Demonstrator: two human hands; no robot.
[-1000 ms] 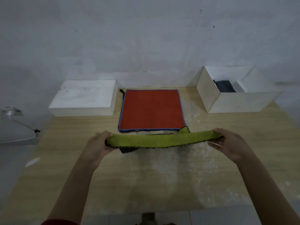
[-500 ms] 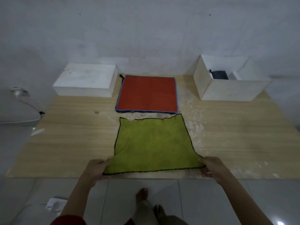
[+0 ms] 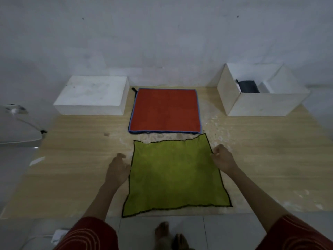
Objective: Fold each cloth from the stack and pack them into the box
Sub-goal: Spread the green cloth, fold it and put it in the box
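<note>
A yellow-green cloth [image 3: 175, 175] with a black hem lies spread flat on the wooden table [image 3: 72, 170], its near edge at the table's front. My left hand [image 3: 117, 171] rests at the cloth's left edge, fingers apart, holding nothing. My right hand [image 3: 222, 158] is at the cloth's right edge near the far corner, fingers curled; a pinch on the hem cannot be made out. Behind the cloth lies the stack, topped by a red cloth [image 3: 164, 110] with a blue hem. An open white box [image 3: 259, 103] at the back right holds a dark folded cloth [image 3: 248, 86].
A closed white box [image 3: 91, 95] sits at the back left next to the stack. A white wall runs right behind the table. A cable and a white object [image 3: 16, 121] lie off the table's left edge. Tiled floor and my bare feet [image 3: 169, 235] are below.
The green cloth went from held stretched in the air to spread flat on the table. Both hands left its near corners and moved forward along its side edges.
</note>
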